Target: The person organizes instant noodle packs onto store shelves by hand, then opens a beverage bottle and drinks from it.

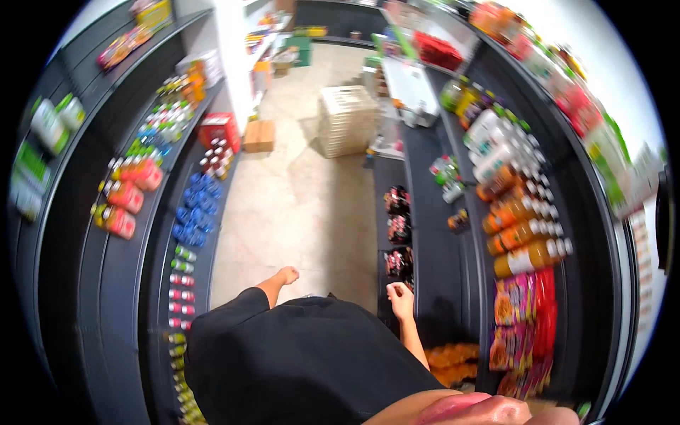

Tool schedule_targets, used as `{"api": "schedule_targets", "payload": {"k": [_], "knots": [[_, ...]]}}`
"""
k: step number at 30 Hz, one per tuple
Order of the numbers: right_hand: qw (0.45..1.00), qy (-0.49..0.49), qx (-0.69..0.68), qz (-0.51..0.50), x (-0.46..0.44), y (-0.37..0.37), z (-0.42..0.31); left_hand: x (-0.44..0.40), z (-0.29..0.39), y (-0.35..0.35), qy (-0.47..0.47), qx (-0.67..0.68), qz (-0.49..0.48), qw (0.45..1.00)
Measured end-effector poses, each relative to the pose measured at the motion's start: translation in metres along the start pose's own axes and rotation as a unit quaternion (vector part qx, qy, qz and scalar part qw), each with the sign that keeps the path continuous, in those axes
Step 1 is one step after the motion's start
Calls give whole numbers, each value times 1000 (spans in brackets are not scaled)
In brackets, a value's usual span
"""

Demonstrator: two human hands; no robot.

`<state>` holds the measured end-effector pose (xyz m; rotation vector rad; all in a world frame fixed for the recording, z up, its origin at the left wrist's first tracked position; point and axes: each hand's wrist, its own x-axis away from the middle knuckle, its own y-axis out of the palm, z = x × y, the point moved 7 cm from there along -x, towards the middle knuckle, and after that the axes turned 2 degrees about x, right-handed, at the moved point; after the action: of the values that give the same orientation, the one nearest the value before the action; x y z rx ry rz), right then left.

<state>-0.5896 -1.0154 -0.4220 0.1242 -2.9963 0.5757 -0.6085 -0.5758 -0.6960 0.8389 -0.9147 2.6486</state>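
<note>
My left hand (288,275) is held out over the pale floor, its fingers loosely curled with nothing visible in them. On the other side, my right hand (401,297) is bent at the wrist with curled fingers, and no object shows in it. It is nearest to the dark shrink-wrapped drink packs (399,262) on the low right shelf; from this angle I cannot tell whether it touches them. Both hands look small and slightly blurred.
Left shelves carry blue bottle packs (195,212), pink-labelled bottles (117,219) and rows of cans (182,280). Right shelves bear orange juice bottles (528,230) and purple snack bags (513,322). A cream crate stack (347,120) and a cardboard box (259,136) stand in the aisle.
</note>
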Motion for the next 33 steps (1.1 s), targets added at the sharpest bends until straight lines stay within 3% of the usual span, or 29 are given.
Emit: {"api": "schedule_targets", "payload": {"k": [2,4,6,7,8,9,12,14,16,18,20,21,24,25,26,27,29,33], "knots": [[998,24,-34,-40,-44,28,44,15,-12,-7,-10,139,75,987],[989,63,-100,-91,-79,59,124,22,-35,1,-21,200,71,977],[980,101,-8,-169,-91,75,189,50,-47,7,-50,194,35,979],[967,177,25,-181,-82,77,212,66,-56,8,-73,189,33,979],[948,250,61,-189,-80,80,224,78,-66,11,-94,184,31,978],[935,239,119,-233,-73,88,197,84,-85,19,-97,187,30,977],[868,149,298,-369,-81,120,164,125,-126,24,-169,245,100,950],[814,79,369,-441,-105,149,167,160,-141,20,-195,263,208,921],[768,30,410,-490,-136,172,169,188,-162,47,-274,490,230,795],[727,-15,441,-526,-177,194,169,220,-148,32,-323,313,216,866],[679,-72,474,-555,-228,217,168,234,-137,47,-283,405,154,855],[642,-117,496,-572,-257,230,166,239,-122,39,-284,294,153,900],[485,-300,554,-607,-340,273,148,208,-119,52,-347,277,109,889],[647,-100,505,-562,-376,280,108,186,-115,47,-347,271,107,891],[787,-160,370,-468,-435,304,142,160,-108,30,-340,261,110,897],[883,31,228,-409,-463,316,114,129,-97,11,-324,246,117,906],[923,30,34,-383,-505,342,64,63,-77,-39,-286,216,134,924],[946,46,-6,-322,-548,346,11,-54,-41,-168,-200,192,189,942]]}}
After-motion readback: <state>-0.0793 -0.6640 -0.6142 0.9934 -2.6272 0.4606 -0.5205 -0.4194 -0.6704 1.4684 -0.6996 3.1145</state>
